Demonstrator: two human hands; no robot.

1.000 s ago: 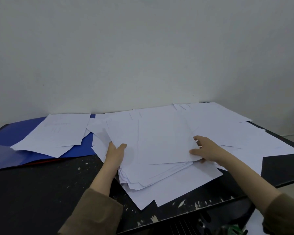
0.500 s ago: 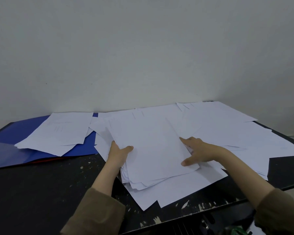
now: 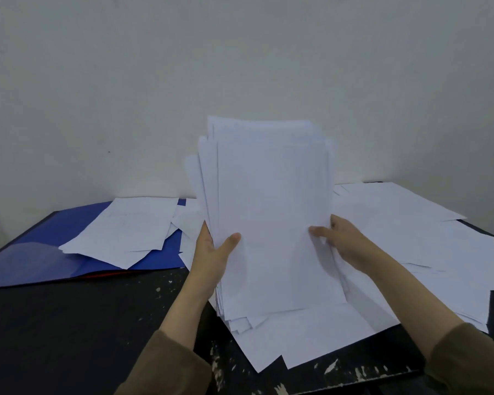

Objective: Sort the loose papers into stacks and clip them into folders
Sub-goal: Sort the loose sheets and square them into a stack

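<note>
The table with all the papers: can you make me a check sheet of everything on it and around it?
Surface: black table, flecked with pale paint marks.
Job's things: paper stack held upright, bottom edge on the sheets below; loose sheets spread across the right side; blue folder lying open at left with a few sheets on it.
Clutter: nothing seen.
Grippers: left hand grips the stack's left edge, thumb in front; right hand grips its right edge.
Cables: nothing seen.
Surroundings: plain pale wall behind the table.
</note>
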